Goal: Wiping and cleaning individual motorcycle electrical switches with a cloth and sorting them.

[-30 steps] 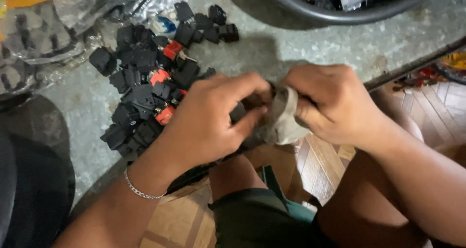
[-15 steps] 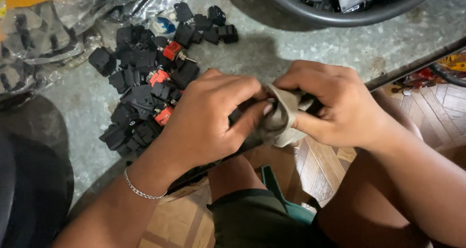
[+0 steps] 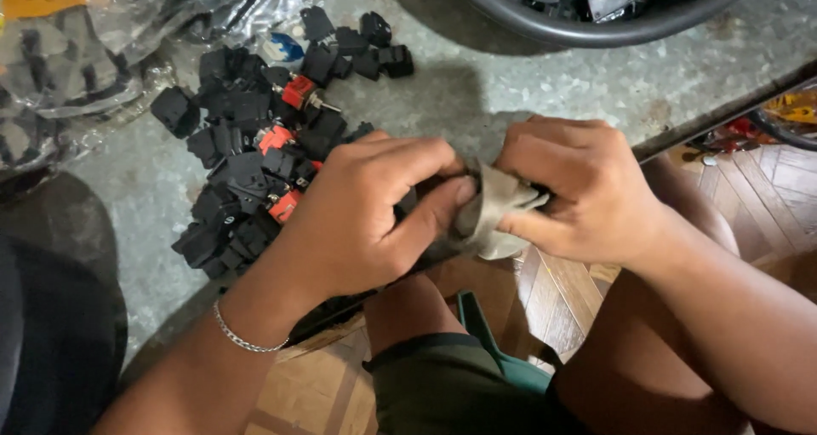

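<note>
My left hand [image 3: 366, 209] and my right hand [image 3: 579, 188] meet at the edge of a grey speckled table [image 3: 511, 86]. Both pinch a crumpled greyish cloth [image 3: 494, 214] between them. The cloth seems wrapped round a small dark part, mostly hidden by my fingers. A silver chain bracelet [image 3: 242, 337] sits on my left wrist. Just left of my left hand lies a pile of small black switches [image 3: 247, 154], a few with red parts.
A dark round basin [image 3: 596, 9] holding more parts stands at the far edge. Clear plastic bags [image 3: 85, 52] of dark parts lie at the top left. Below the table are my knees and a wooden parquet floor [image 3: 766, 197].
Both hands have kept the cloth between them, twisting and shifting their fingers over it. The pile and basin have not moved.
</note>
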